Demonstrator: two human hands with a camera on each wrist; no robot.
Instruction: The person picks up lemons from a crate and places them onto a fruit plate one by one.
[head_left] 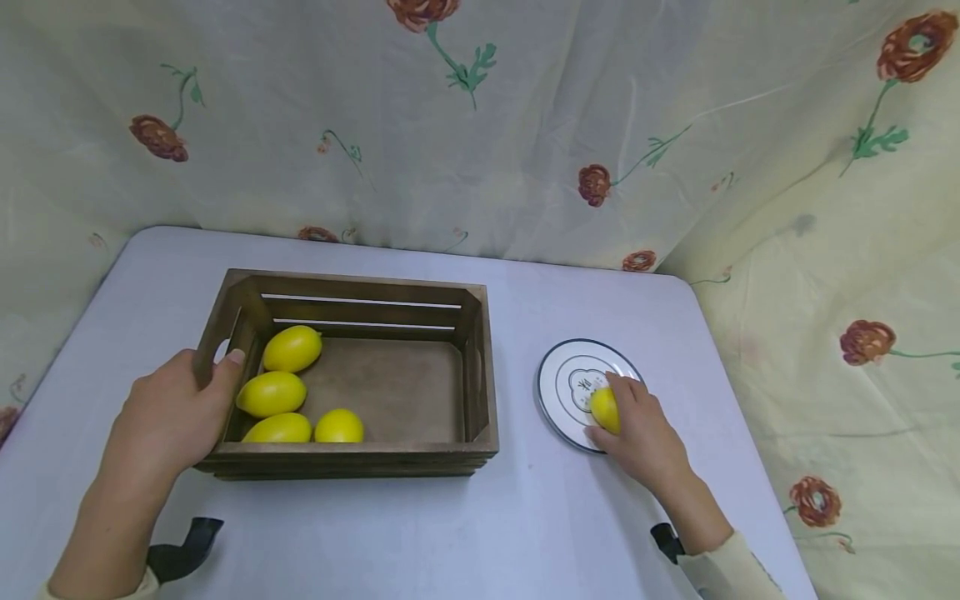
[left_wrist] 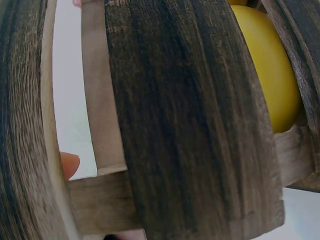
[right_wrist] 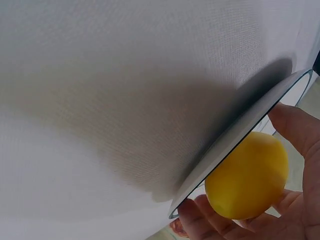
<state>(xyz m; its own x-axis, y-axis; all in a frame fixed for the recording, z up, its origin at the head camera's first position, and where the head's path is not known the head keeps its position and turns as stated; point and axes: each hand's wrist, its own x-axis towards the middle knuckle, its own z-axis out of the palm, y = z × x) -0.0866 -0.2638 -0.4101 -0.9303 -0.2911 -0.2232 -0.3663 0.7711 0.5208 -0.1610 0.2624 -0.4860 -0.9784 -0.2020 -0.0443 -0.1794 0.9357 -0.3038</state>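
Observation:
My left hand (head_left: 168, 408) grips the left end of a brown slatted wooden crate (head_left: 491, 392), with the thumb over its rim. A fingertip (left_wrist: 70, 165) shows past a slat in the left wrist view. Several yellow lemons (head_left: 273, 394) lie along the left and near side inside. At the right, my right hand (head_left: 645, 437) holds another lemon (right_wrist: 247, 175) over a white plate (head_left: 555, 392) with a dark rim. Its thumb and fingers curl around the fruit, close to the plate's surface and edge. The palm side hides part of this lemon in the head view.
A white-covered table (head_left: 375, 533) with rounded far corners bears the crate and plate. Floral curtains (head_left: 510, 150) hang behind it and along the right side. Black straps (head_left: 183, 550) are at both wrists.

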